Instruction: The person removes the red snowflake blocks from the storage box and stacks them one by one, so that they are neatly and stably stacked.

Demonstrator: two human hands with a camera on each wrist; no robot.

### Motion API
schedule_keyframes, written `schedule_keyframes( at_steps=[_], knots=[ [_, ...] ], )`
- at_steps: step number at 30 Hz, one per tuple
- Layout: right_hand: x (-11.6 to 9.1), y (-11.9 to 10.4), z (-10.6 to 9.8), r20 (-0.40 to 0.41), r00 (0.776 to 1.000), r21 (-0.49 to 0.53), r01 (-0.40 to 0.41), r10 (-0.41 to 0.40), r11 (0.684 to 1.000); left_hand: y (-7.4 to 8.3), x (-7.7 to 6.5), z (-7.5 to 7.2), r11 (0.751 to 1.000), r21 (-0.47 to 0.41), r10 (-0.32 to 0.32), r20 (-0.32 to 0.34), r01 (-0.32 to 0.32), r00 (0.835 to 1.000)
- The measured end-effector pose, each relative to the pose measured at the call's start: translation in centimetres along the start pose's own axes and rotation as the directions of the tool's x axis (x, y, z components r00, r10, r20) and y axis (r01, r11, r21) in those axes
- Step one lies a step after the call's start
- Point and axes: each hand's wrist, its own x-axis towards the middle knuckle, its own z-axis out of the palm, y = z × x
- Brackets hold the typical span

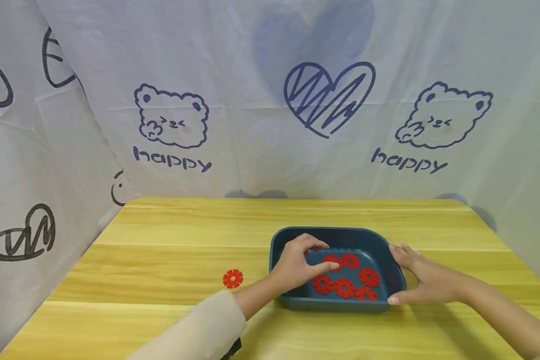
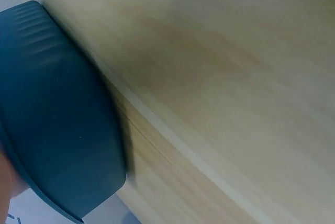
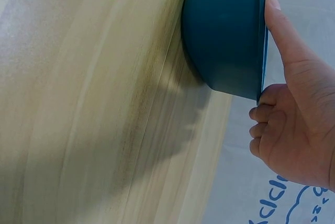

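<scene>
A dark blue plastic bin (image 1: 333, 306) stands on the table with several red notched discs (image 1: 344, 288), like snowflake building pieces, lying on its floor. My left hand (image 1: 297, 262) reaches over its left wall, thumb and fingers spread apart. The left thumb points at a red disc and overlaps it in the head view; whether they touch cannot be told. Across the bin's right end, my right hand (image 1: 425, 277) grips the rim, thumb at the near corner and fingers at the far one. In the right wrist view the fingers (image 3: 267, 124) are curled beside the bin's corner.
One loose red disc (image 1: 232, 278) lies on the wooden table (image 1: 171, 235), left of the bin. A white curtain (image 1: 252, 150) printed with bears and hearts hangs behind the table. A small black object (image 1: 232, 348) shows below the left sleeve.
</scene>
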Motion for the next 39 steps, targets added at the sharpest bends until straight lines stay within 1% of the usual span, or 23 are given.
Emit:
schedule_keyframes(
  at_steps=[3,6,8,11,13,15,17,20,23,25,31,33,39],
  knots=[
    [0.1,0.0,0.0,0.009,1.000,0.012,-0.007,0.007,1.000,-0.2,0.3,0.2,1.000,0.022,-0.022,0.111,0.019,0.994],
    [0.1,0.0,0.0,0.022,1.000,0.016,-0.017,0.017,1.000,-0.3,0.4,0.3,0.995,0.086,-0.062,0.197,0.046,0.978],
    [0.1,-0.1,-0.1,0.029,0.999,0.015,-0.023,0.022,1.000,-0.4,0.5,0.4,0.987,0.144,-0.111,0.237,0.078,0.965],
    [0.1,-0.1,-0.1,0.033,0.999,0.007,-0.028,0.028,1.000,-0.5,0.7,0.6,0.964,0.239,-0.187,0.281,0.120,0.941],
    [0.1,-0.1,-0.1,0.033,0.999,0.002,-0.030,0.030,1.000,-0.7,0.8,0.8,0.944,0.302,-0.226,0.302,0.132,0.926],
    [0.1,-0.2,-0.1,0.036,0.999,-0.001,-0.033,0.033,0.999,-0.8,0.8,0.9,0.927,0.351,-0.250,0.315,0.133,0.915],
    [0.1,-0.2,-0.2,0.041,0.998,0.004,-0.037,0.037,0.999,-0.8,0.8,1.0,0.912,0.389,-0.269,0.320,0.133,0.909],
    [0.1,-0.2,-0.2,0.048,0.998,0.012,-0.044,0.043,0.999,-0.9,0.8,1.2,0.886,0.447,-0.285,0.320,0.121,0.904],
    [0.1,-0.2,-0.2,0.051,0.998,0.011,-0.048,0.047,0.999,-0.9,0.8,1.2,0.859,0.504,-0.288,0.326,0.092,0.900],
    [0.1,-0.2,-0.2,0.051,0.997,0.009,-0.050,0.049,0.999,-0.8,0.8,1.2,0.847,0.527,-0.287,0.332,0.076,0.898],
    [0.0,-0.3,-0.2,0.051,0.997,0.012,-0.050,0.050,0.999,-0.5,0.8,1.2,0.830,0.556,-0.286,0.340,0.054,0.896],
    [0.0,-0.3,-0.3,0.048,0.998,0.012,-0.049,0.048,0.999,-0.4,0.8,1.2,0.824,0.564,-0.296,0.339,0.059,0.893],
    [0.0,-0.4,-0.3,0.049,0.997,0.003,-0.053,0.052,0.999,-0.3,0.8,1.2,0.817,0.569,-0.334,0.334,0.093,0.881]
  ],
)
